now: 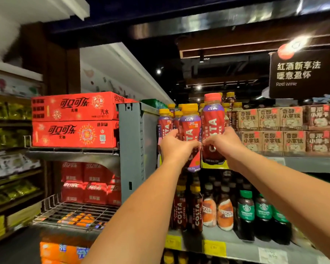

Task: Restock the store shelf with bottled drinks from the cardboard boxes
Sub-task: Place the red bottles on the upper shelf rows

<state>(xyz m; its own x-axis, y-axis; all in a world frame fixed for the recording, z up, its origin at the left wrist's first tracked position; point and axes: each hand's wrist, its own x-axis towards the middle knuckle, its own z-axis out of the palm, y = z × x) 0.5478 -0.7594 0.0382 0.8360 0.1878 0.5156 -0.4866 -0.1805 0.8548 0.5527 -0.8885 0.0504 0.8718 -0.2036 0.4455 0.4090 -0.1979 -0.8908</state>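
At the far left, two red cola cartons (74, 119) are sitting stacked on a wire rack. Below them, red shrink-wrapped cola packs (90, 183) are standing behind a wire basket (74, 212). A grey end panel (133, 149) is closing off the drinks shelf to the right of the cartons. Just right of that panel, the left hand (176, 147) is reaching up with its fingers curled round the middle of a yellow-capped Costa bottle (191, 128). It is holding the bottle slightly tilted, with the base hanging in front of the upper shelf edge (303, 162). More yellow-capped bottles (165, 122) are standing in rows just behind and to the left of it. The right hand (223, 141) is nearly touching the left one and is gripping a red-capped Costa bottle (211, 122) from its right side. It is keeping this bottle upright, with the base at the front lip of the same shelf; whether the bottle is resting there cannot be told. Further right on that shelf, brown printed cartons (286, 130) are lying in two layers. On the shelf below, dark Costa bottles (187, 212), orange-labelled Nescafé bottles (217, 212) and green-labelled bottles (255, 212) are standing side by side. A dark sign (303, 73) reading "Red wine" is hanging above on the right.
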